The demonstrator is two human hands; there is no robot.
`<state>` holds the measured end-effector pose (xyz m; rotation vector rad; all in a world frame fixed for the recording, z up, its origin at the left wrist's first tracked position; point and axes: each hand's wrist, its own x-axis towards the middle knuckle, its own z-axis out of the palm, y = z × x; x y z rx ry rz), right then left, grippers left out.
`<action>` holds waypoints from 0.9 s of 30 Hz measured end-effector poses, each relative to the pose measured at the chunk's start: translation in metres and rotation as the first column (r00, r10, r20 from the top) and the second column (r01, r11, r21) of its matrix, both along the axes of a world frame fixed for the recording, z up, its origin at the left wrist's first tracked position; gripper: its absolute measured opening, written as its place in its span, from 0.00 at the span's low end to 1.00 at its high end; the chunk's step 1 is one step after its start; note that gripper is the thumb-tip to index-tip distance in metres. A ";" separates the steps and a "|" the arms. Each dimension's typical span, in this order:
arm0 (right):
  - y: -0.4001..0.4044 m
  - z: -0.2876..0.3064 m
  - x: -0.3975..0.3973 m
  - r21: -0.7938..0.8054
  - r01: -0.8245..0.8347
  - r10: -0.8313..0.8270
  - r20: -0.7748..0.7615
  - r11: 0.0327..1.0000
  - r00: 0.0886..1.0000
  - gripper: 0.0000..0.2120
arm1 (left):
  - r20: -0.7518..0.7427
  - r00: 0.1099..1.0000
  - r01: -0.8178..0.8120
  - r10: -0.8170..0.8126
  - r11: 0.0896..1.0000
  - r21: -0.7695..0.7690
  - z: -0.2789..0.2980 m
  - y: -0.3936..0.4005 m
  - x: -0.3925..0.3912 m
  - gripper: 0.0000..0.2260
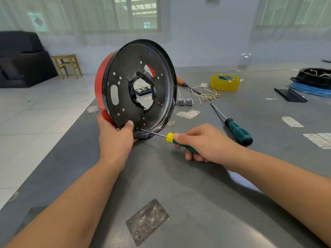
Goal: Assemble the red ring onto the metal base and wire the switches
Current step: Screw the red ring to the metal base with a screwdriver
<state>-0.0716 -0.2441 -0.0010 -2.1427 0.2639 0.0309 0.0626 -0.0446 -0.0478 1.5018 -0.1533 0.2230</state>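
Two hands busy on the grey table point(179, 185). Left hand point(115, 136) grips the lower edge of the assembly, thumb pressed on the face of the metal base point(125, 97), fingers wrapped behind on the red ring point(100, 83). Base stands on its rim on the table, tilted back a bit, black perforated face toward the person; red ring sits against its far side, showing along the left edge and through a few holes. Centre opening of the base is lined with black tape.

Right hand point(202, 144) is curled round the green-and-yellow handle of a small screwdriver point(170, 137). Shaft runs up-left, tip at a hole near the bottom of the base face, just beside the left thumb. Can't tell if there's a screw under the tip.

Beyond the base on the table: two grey switches point(185, 101) side by side, a bundle of white wires point(206, 94) with brass terminals just right of them, an orange-handled tool point(181, 83) partly hidden by the rim. Roll of yellow tape point(225, 82) further back. A bigger green screwdriver point(232, 125) lies loose, right of the working hand, well apart from it. Far right edge: a black part on a blue ring point(311, 86). Wooden stool point(67, 65) and a dark sofa point(19, 59) on the floor at left.
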 end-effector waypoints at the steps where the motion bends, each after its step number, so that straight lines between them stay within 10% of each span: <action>1: 0.001 -0.002 -0.001 -0.081 -0.020 0.023 0.031 0.996 0.999 0.21 | 0.003 1.000 0.001 -0.001 1.000 0.001 0.001 0.000 -0.001 0.23; 10: 0.002 -0.005 -0.010 -0.371 0.016 0.039 0.141 0.929 0.989 0.21 | -0.002 1.000 0.023 -0.023 0.999 -0.031 0.000 0.000 -0.001 0.23; 16: -0.010 0.002 -0.031 0.208 0.134 -0.140 0.015 0.969 0.990 0.19 | -0.037 0.999 0.021 -0.025 0.993 -0.112 -0.001 0.002 0.001 0.22; 22: -0.049 0.005 -0.023 -0.242 0.448 -0.308 0.454 0.861 0.836 0.16 | -0.013 0.999 0.044 -0.044 0.998 -0.041 0.001 0.001 -0.002 0.22; 27: -0.106 0.005 -0.003 -0.340 0.650 -0.460 0.492 0.680 0.739 0.16 | 0.006 0.999 0.045 -0.045 0.998 -0.040 0.002 -0.001 -0.002 0.23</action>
